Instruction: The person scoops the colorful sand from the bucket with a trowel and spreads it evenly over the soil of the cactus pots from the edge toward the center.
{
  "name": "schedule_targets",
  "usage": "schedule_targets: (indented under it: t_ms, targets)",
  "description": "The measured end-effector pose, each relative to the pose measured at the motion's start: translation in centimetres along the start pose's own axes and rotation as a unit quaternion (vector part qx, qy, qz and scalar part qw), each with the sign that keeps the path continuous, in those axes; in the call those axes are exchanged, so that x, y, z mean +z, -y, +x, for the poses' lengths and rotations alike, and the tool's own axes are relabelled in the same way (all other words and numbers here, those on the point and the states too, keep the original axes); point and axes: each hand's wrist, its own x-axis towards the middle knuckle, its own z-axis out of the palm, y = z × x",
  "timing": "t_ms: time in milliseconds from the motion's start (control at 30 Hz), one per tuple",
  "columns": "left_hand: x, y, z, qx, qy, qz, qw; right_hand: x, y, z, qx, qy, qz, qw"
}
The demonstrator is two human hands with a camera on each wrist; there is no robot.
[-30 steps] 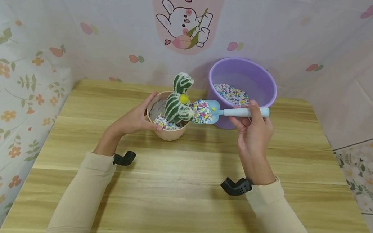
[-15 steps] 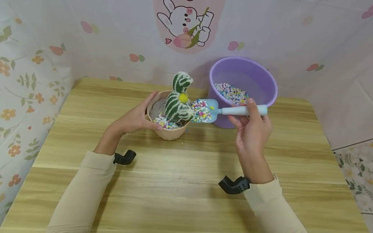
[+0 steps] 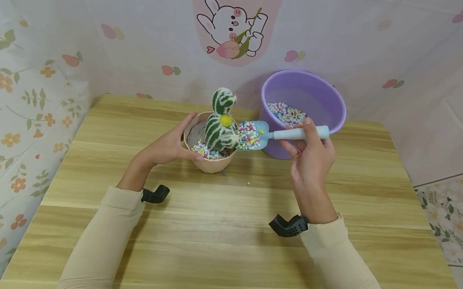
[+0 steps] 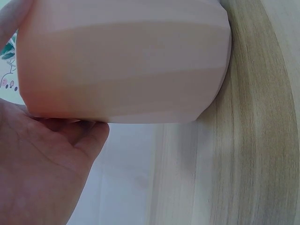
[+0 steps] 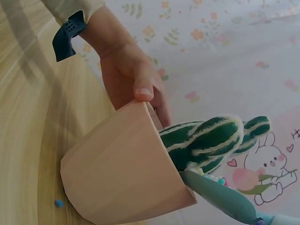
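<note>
A peach flowerpot [image 3: 210,166] stands on the table, with a green, white-striped toy cactus [image 3: 218,132] and a yellow pompom on it. Colourful pebbles [image 3: 207,151] lie at the pot's front, and a grey surface shows at its left. My left hand [image 3: 169,145] holds the pot by its left side, thumb at the front rim. In my right hand [image 3: 312,161] is the white handle of a light blue hand trowel [image 3: 263,135], its blade heaped with pebbles. The right wrist view shows the trowel's blade [image 5: 218,197] at the pot's rim, beside the cactus.
Behind the trowel, a purple bucket [image 3: 331,102] leans tilted, with more colourful pebbles [image 3: 286,114] inside. A blue pebble [image 5: 58,203] and a pale one [image 3: 248,183] lie on the wooden table [image 3: 217,233]. Patterned cloth [image 3: 142,31] hangs behind.
The trowel and my right hand have shifted slightly left. The cactus top has tipped a little left. A blue pebble and a pale one have dropped onto the table. My left hand stays on the pot.
</note>
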Motion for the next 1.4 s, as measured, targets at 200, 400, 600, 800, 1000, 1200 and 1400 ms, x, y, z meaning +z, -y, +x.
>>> schedule_targets:
  t_ms: [200, 400, 600, 800, 1000, 1200, 1400]
  targets:
    - [-0.1, 0.0, 0.0, -0.007, -0.004, 0.002, 1.0, 0.4, -0.2, 0.1, -0.005, 0.006, -0.013, 1.0]
    - [-0.1, -0.1, 0.0, -0.008, -0.003, 0.003, 1.0, 0.7, -0.3, 0.4, -0.007, 0.012, -0.01, 1.0]
    - [-0.1, -0.2, 0.1, -0.008, -0.003, 0.003, 1.0, 0.9, -0.3, 0.6, -0.008, 0.022, -0.013, 1.0]
    - [0.0, -0.1, 0.2, -0.012, -0.007, 0.007, 0.9999, 1.2, -0.1, 0.8, -0.01, 0.025, -0.026, 0.999]
    - [-0.1, -0.1, 0.1, -0.013, -0.007, 0.007, 0.9999, 1.8, 0.0, 0.9, -0.021, 0.043, -0.05, 0.998]
    - [-0.1, -0.1, 0.1, -0.01, -0.003, 0.014, 0.9998, 2.2, 0.2, 1.0, -0.028, 0.048, -0.067, 0.996]
    - [-0.1, -0.1, 0.1, -0.009, -0.005, 0.018, 0.9998, 2.7, 0.4, 1.0, -0.036, 0.052, -0.097, 0.993]
